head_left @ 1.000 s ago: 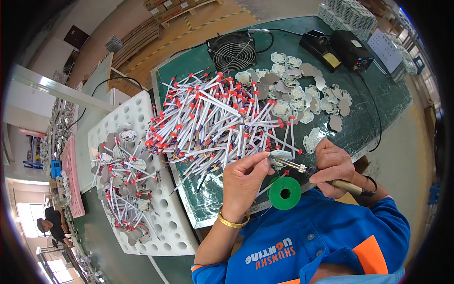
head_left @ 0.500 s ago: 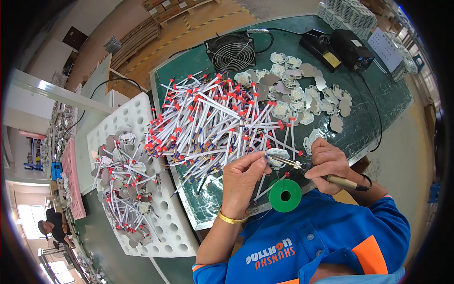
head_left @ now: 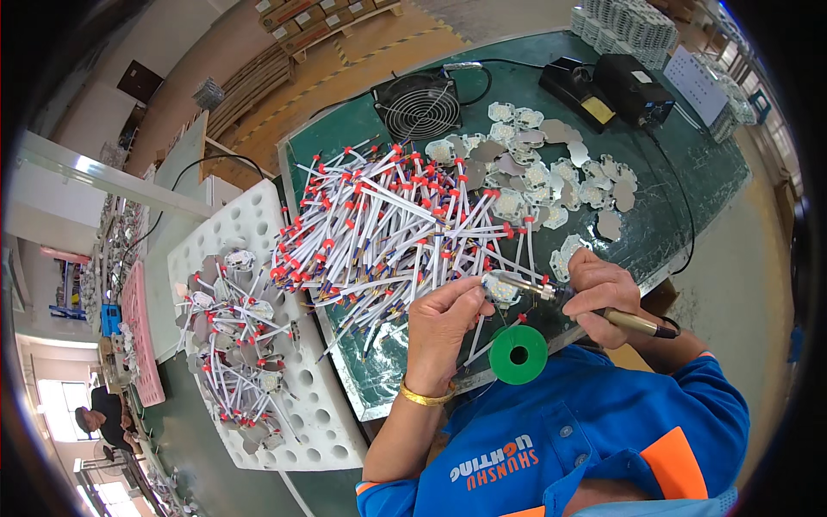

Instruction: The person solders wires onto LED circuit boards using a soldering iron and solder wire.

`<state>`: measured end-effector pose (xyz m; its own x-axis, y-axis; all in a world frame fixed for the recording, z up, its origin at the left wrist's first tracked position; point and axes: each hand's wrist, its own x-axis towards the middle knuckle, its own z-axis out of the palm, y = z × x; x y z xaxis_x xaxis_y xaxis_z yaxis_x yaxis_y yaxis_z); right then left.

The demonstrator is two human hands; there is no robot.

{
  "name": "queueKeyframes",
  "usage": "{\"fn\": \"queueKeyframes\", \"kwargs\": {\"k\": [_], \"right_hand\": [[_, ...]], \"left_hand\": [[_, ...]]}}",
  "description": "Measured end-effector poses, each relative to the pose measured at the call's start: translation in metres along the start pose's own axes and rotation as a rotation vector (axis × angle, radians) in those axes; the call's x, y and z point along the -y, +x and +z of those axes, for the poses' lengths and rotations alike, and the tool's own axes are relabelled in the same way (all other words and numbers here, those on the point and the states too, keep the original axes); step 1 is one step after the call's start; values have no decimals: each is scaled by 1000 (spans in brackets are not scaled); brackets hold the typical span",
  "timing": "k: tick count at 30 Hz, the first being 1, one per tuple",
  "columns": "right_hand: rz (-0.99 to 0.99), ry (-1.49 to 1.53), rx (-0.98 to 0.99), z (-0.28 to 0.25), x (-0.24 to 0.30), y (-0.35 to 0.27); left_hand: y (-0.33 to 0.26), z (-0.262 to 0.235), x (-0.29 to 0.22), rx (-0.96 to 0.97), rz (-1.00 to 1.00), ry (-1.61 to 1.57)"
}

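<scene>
In my right hand (head_left: 603, 297) is a soldering iron (head_left: 633, 322), its metal tip pointing left over a small white LED board (head_left: 503, 291). My left hand (head_left: 441, 326) pinches that board at its left edge between thumb and fingertips. Whether a thin wire is also between those fingers is too small to tell. A green spool (head_left: 494, 355) stands just below the board, close to my body. Left of my left hand spreads a big pile of white cables (head_left: 379, 224) with red rings and bared coloured ends.
Loose LED boards (head_left: 536, 177) lie beyond my hands. A black fan (head_left: 420, 108), a soldering station (head_left: 633, 90) and its iron stand (head_left: 577, 90) are at the back. To the left, a white foam tray (head_left: 306, 379) carries wired boards. Another person (head_left: 108, 414) sits far left.
The LED board has turned to show more of its face, and the iron's tip lies across its upper part. My hands have barely shifted; the whole view has moved slightly.
</scene>
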<state>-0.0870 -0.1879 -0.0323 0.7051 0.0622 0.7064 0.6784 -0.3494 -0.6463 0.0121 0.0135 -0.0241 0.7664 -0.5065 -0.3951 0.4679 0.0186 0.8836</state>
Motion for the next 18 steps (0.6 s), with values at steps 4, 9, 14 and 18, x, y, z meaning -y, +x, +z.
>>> {"fn": "queueKeyframes", "kwargs": {"k": [4,9,14,18], "right_hand": [[65,-277,-8,4,1,5],[202,-230,-124,31,-9,18],[181,-162,-48,20,-7,26],[245,-76,4,13,-3,31]], "left_hand": [[2,-2,3,85,-20,-34],[7,1,9,146,-44,-84],[17,-13,6,349,-49,-105],[21,-15,4,377,96,79]]}}
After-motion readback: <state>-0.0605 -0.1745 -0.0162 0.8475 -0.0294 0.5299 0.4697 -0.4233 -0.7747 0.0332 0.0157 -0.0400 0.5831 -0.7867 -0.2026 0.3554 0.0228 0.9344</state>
